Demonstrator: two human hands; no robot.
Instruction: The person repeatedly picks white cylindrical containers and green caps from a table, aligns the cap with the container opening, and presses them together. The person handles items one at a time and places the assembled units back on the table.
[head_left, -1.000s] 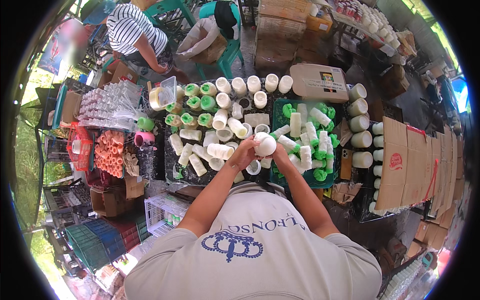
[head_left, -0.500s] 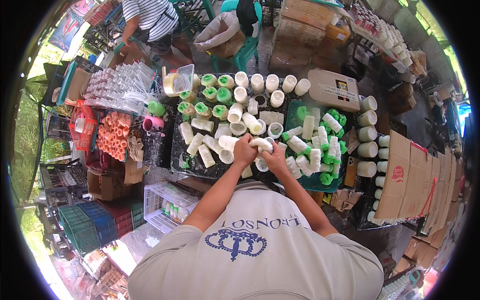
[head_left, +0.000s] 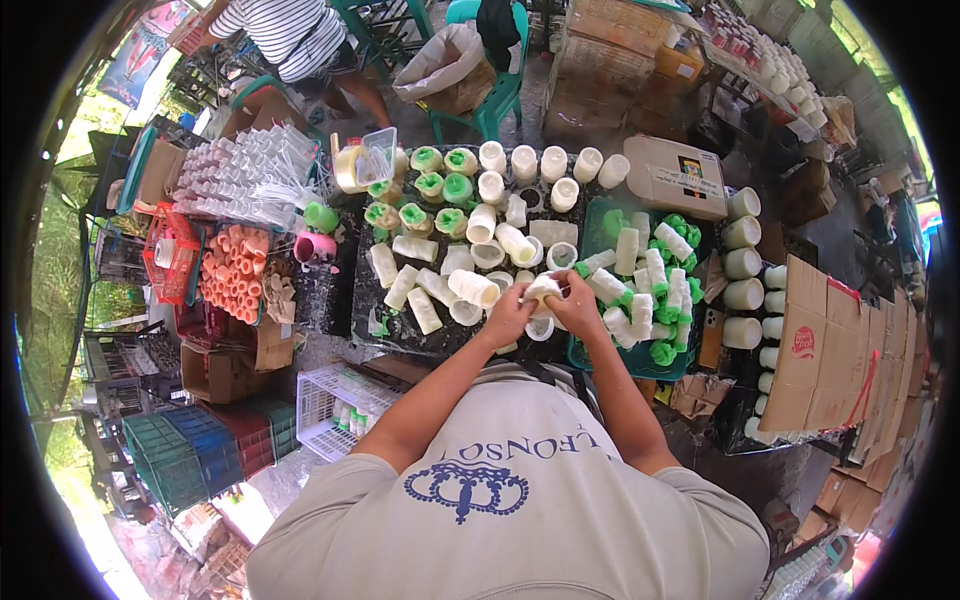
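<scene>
My left hand [head_left: 508, 317] and my right hand [head_left: 578, 308] meet over the near edge of a dark table. Between them they grip a soft-looking white tubular piece [head_left: 542, 288], bent at its top; my fingers cover much of it. Just beneath my hands stands a translucent cup [head_left: 539, 328]. Bumpy white cylinders [head_left: 425, 312] lie scattered to the left of my hands, and a wider white cup [head_left: 473, 288] lies tipped close to my left hand. To the right, a green tray [head_left: 640, 371] holds several white cylinders and bright green pieces [head_left: 663, 353].
Several green-topped cups [head_left: 429, 186] and white cups [head_left: 524, 162] stand at the back of the table. A brown carton [head_left: 672, 178] sits back right, beside large white jars [head_left: 742, 263]. A white crate [head_left: 318, 408] stands low left. Another person [head_left: 290, 45] stands far left.
Both hands have shifted slightly right with the white piece, and its visible part looks shorter and more upright. My right hand has turned over its top. The other person has moved their arm.
</scene>
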